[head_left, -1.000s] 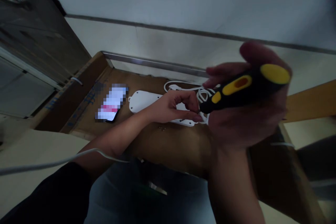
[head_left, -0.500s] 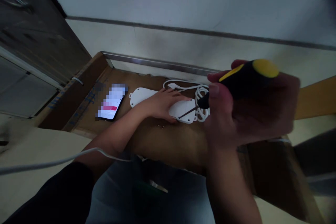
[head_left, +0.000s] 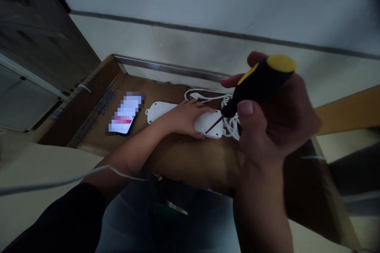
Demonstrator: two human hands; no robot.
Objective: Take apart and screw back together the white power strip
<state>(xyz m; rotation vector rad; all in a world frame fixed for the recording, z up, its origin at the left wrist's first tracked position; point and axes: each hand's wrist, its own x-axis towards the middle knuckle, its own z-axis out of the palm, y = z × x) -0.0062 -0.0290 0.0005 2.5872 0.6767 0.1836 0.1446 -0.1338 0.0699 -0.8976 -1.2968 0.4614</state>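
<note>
A white power strip lies back side up on a sheet of brown cardboard. My left hand rests flat on its middle, fingers stretched out, pressing it down. My right hand is closed round the black and yellow handle of a screwdriver. The screwdriver's metal tip points down onto the right end of the strip. The strip's white cord lies coiled just to the right of it.
A phone with a lit screen lies on the cardboard left of the strip. Small screws sit near my left hand. A metal strip edges the floor behind. A dark cabinet stands at left. A white cable crosses my left arm.
My left hand went from pinching at the strip's right end to lying flat on its middle. My right hand swung the screwdriver upright and brought its tip down onto the strip.
</note>
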